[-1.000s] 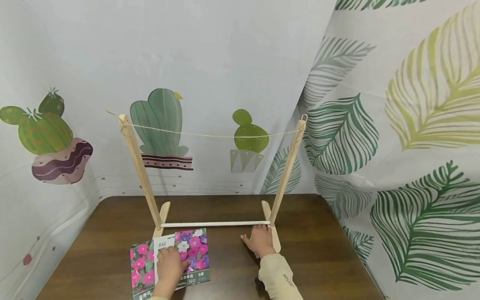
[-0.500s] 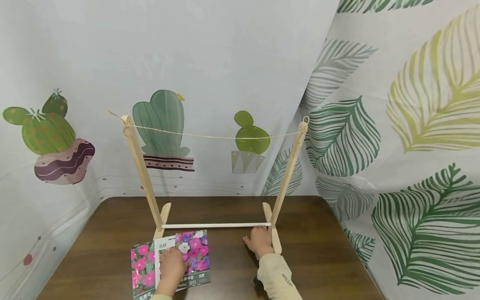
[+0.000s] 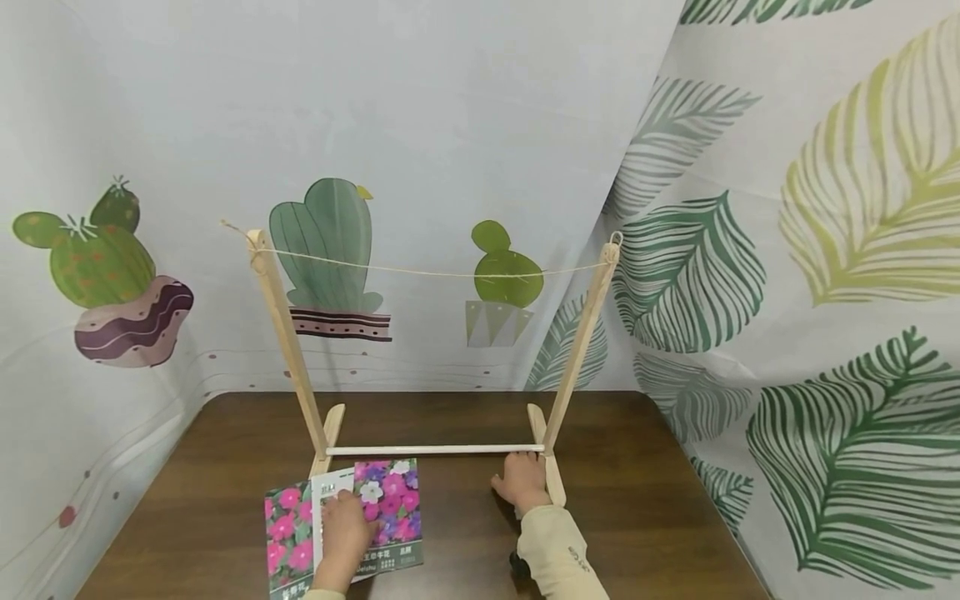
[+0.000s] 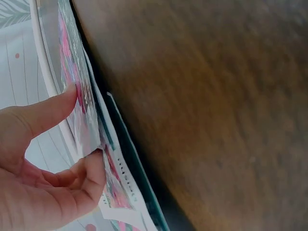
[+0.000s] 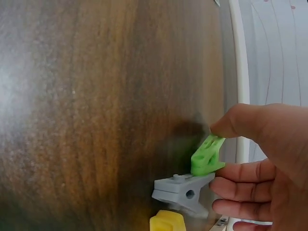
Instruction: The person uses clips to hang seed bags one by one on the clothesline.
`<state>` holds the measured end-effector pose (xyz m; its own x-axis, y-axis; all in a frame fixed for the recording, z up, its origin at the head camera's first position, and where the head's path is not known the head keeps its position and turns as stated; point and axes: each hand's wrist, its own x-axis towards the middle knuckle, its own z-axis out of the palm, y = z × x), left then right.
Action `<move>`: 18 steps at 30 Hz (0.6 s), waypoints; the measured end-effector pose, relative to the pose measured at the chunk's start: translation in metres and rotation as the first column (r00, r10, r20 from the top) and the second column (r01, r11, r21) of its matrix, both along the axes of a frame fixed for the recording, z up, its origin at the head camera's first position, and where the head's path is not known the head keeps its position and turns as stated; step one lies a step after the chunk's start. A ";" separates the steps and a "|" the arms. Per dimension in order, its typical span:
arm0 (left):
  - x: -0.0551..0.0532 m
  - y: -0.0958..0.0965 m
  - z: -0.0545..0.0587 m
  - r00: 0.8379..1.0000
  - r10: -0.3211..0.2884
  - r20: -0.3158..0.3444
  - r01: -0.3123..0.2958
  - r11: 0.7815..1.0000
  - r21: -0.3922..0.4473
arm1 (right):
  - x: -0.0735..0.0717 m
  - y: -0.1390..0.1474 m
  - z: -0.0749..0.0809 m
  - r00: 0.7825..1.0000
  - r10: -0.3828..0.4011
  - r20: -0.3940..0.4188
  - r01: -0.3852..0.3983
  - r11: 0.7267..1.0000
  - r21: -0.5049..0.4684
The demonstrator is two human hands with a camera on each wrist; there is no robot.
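Head view: your left hand (image 3: 345, 533) lies over a pink-and-purple flower packet (image 3: 396, 504) and a white packet (image 3: 327, 485) on the brown table (image 3: 457, 542), a pink flower packet (image 3: 288, 529) at their left. Your right hand (image 3: 521, 481) is beside the right foot of a wooden stand (image 3: 292, 350) strung with twine (image 3: 427, 272).

Left wrist view: your thumb and curled fingers pinch the pink-and-purple flower packet's edge.

Right wrist view: your thumb and forefinger pinch a green clip (image 5: 207, 158), gray clip (image 5: 179, 189) and yellow clip (image 5: 167, 222) near.
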<state>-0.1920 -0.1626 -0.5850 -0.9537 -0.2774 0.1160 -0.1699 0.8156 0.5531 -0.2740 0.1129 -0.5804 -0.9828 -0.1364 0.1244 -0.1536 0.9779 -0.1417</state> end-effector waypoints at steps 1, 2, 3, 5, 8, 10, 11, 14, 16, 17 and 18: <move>0.000 0.000 0.001 1.000 -0.001 -0.007 0.001 1.000 0.017 | 0.000 0.000 0.001 1.000 0.001 0.005 -0.001 1.000 -0.008; 0.000 -0.001 0.001 1.000 0.001 -0.011 -0.001 0.999 0.038 | 0.000 0.000 0.002 1.000 0.003 0.005 -0.003 1.000 -0.014; 0.000 -0.001 0.003 1.000 0.002 -0.011 -0.002 0.998 0.055 | 0.000 0.000 0.003 1.000 0.004 0.005 -0.004 1.000 -0.019; 0.000 -0.001 0.004 1.000 0.003 -0.004 -0.003 0.996 0.090 | -0.001 0.000 0.004 1.000 0.009 -0.006 -0.009 0.999 -0.031; 0.000 -0.003 0.006 1.000 -0.001 0.010 0.000 0.992 0.129 | -0.002 -0.001 0.006 0.999 0.029 -0.043 -0.030 0.999 -0.030; -0.001 -0.004 0.006 1.000 -0.009 0.007 0.007 0.988 0.153 | -0.004 -0.003 0.008 0.997 0.045 -0.067 -0.047 0.998 -0.032; -0.001 -0.005 0.006 1.000 -0.014 0.000 0.014 0.986 0.164 | -0.004 -0.003 0.009 0.996 0.054 -0.075 -0.056 0.998 -0.028; -0.001 -0.009 0.007 0.999 -0.032 -0.042 0.040 0.979 0.201 | -0.005 -0.004 0.013 0.993 0.071 -0.094 -0.075 0.997 -0.036; -0.001 -0.011 0.008 0.997 -0.047 -0.058 0.060 0.969 0.238 | -0.005 -0.005 0.015 0.992 0.080 -0.098 -0.085 0.995 -0.046; -0.001 -0.011 0.009 0.997 -0.057 -0.059 0.071 0.963 0.260 | -0.005 -0.004 0.016 0.991 0.087 -0.098 -0.092 0.994 -0.052; -0.001 -0.012 0.010 0.996 -0.065 -0.053 0.078 0.956 0.284 | -0.005 -0.004 0.017 0.990 0.097 -0.100 -0.103 0.993 -0.059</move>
<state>-0.1933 -0.1742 -0.5749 -0.9682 -0.2360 0.0833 -0.0878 0.6319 0.7701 -0.2793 0.1086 -0.5635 -0.9475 -0.2222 0.2300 -0.2663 0.9464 -0.1830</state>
